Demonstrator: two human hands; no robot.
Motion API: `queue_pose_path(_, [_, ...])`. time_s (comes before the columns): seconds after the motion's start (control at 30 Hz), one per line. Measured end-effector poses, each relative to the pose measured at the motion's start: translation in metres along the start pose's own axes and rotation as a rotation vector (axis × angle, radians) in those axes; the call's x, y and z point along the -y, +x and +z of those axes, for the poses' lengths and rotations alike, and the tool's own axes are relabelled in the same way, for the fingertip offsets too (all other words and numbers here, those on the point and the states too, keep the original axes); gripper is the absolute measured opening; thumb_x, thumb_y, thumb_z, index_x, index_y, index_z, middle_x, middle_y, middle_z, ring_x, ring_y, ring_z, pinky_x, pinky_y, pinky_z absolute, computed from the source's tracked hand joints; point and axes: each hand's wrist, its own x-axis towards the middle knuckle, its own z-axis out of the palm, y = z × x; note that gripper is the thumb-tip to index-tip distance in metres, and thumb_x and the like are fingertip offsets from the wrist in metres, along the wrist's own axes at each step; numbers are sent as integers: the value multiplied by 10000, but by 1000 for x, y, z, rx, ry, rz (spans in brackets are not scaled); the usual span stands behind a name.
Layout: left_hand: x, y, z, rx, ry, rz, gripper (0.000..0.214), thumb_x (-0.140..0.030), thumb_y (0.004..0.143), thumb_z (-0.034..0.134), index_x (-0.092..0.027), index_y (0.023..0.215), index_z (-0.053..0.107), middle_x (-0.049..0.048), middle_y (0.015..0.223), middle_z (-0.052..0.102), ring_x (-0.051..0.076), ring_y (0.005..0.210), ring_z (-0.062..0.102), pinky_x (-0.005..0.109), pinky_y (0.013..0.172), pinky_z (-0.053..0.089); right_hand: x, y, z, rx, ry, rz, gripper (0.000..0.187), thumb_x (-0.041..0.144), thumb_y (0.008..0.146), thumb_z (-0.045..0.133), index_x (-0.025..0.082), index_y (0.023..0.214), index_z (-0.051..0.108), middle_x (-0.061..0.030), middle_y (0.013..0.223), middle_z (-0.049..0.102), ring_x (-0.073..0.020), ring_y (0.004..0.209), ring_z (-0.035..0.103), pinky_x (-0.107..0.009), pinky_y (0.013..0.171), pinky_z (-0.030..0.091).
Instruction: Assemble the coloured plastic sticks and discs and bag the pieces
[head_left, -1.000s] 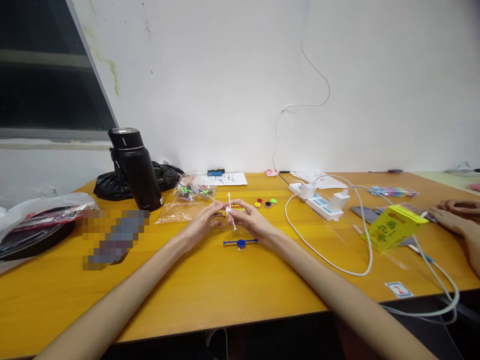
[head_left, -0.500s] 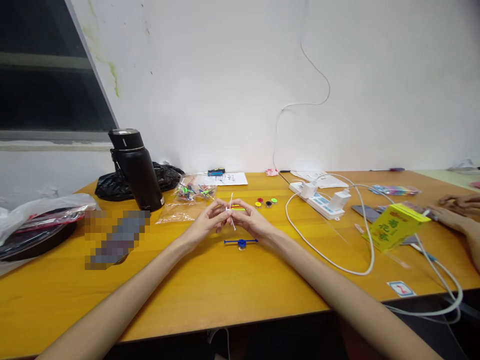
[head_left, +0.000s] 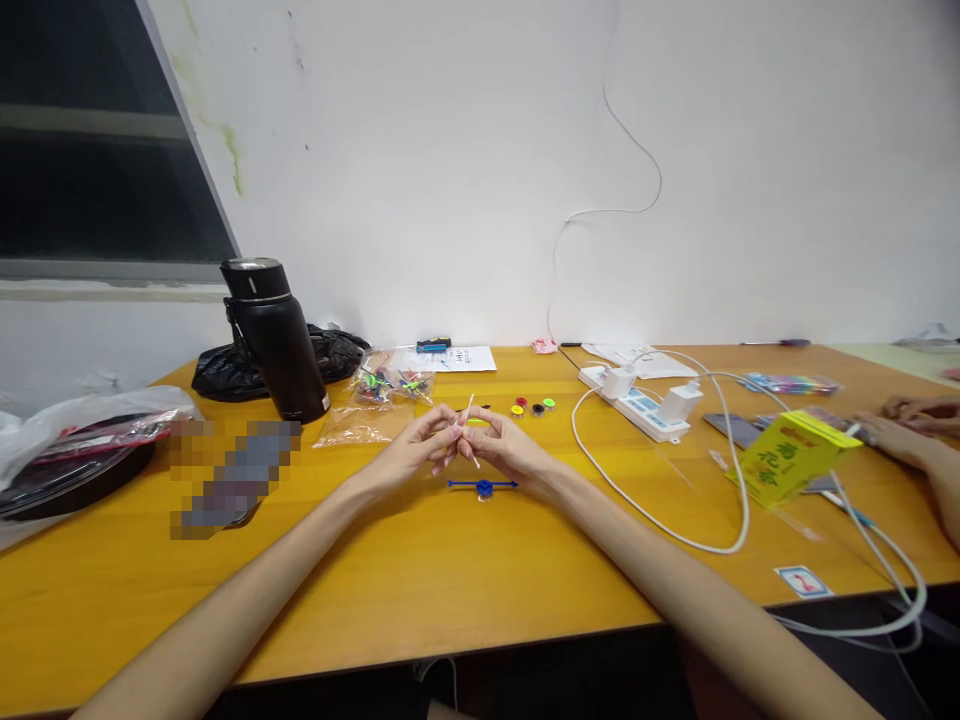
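My left hand (head_left: 431,438) and my right hand (head_left: 506,443) meet above the table, fingertips pinched together. Between them is a thin white stick (head_left: 469,408), tilted, its ends poking out above and below the fingers. Its middle is hidden by the fingertips. Just nearer to me lies a blue double-ended arrow piece (head_left: 484,488) with a round hub and a clear part beneath. Behind the fingers, yellow and dark thin pieces show in part. Small round pieces in red, yellow, black and green (head_left: 549,404) lie beyond my right hand.
A black bottle (head_left: 274,340), a pixelated flat object (head_left: 244,475) and a clear bag of colourful parts (head_left: 386,385) are on the left. To the right are a power strip (head_left: 637,405) with white cables, a yellow box (head_left: 787,455) and another person's hands (head_left: 900,430).
The white stick has turned a little between my fingers, its top now leaning right, and has shifted slightly right. Both hands keep close together; the blue arrow piece stays put.
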Motion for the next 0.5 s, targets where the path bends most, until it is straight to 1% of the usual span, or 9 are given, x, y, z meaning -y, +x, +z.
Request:
queue_pose_path(0.13, [5, -1, -1, 40, 26, 21, 270, -474, 982, 538, -207, 993, 507, 46, 943, 683, 80, 592, 489, 228, 601, 412, 0, -1, -4, 42, 2, 25, 369, 421, 847, 774, 203, 1041, 549, 28, 696, 610, -203, 797, 691, -355, 847, 492])
queue_pose_path(0.23, [9, -1, -1, 64, 25, 46, 277, -484, 975, 547, -211, 1001, 504, 42, 931, 678, 86, 600, 490, 231, 609, 414, 0, -2, -6, 63, -4, 46, 359, 419, 853, 768, 198, 1031, 549, 23, 696, 609, -180, 758, 668, -339, 831, 490])
queue_pose_path(0.3, [12, -1, -1, 55, 10, 53, 289, -498, 970, 547, -214, 1003, 507, 37, 912, 666, 91, 599, 480, 235, 602, 415, 3, -3, -6, 58, 5, 59, 353, 414, 842, 780, 191, 1012, 565, 21, 708, 602, -155, 746, 640, -313, 829, 483])
queue_pose_path(0.4, [15, 1, -1, 26, -10, 47, 312, -518, 955, 555, -210, 983, 518, 35, 889, 650, 90, 575, 441, 238, 574, 404, 8, -4, -4, 43, 23, 76, 364, 409, 805, 814, 184, 986, 593, 18, 733, 593, -143, 767, 613, -292, 839, 475])
queue_pose_path(0.5, [16, 2, 1, -30, -61, 20, 284, -486, 937, 584, -210, 973, 531, 24, 851, 632, 98, 588, 439, 228, 557, 392, 9, -2, -6, 16, -21, 66, 362, 419, 828, 787, 184, 1047, 622, 7, 766, 615, -138, 772, 611, -268, 800, 467])
